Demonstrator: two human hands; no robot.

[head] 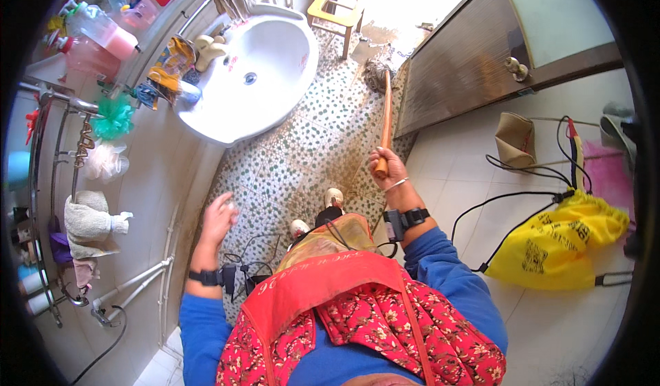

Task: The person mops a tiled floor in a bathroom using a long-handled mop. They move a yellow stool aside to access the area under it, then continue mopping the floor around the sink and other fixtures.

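My right hand point(388, 165) is closed around the end of a mop's wooden handle point(386, 112). The handle runs away from me to a dark, stringy mop head point(380, 75) on the floor, by the door's lower edge. My left hand point(220, 218) hangs over the floor at the left with its fingers loosely bent and apart, nothing seen in it. Beneath lies a white mosaic floor point(273, 164) with green spots and brownish dirty patches. My shoes point(334, 197) show below the red apron point(325, 288).
A white washbasin point(276, 51) stands front left, bottles point(103, 35) on a shelf beside it. A yellow-topped stool point(335, 7) is near the bright doorway. At right are an open door point(464, 61) and a hanging yellow drawstring bag point(546, 252). White pipes point(139, 277) run along the left wall.
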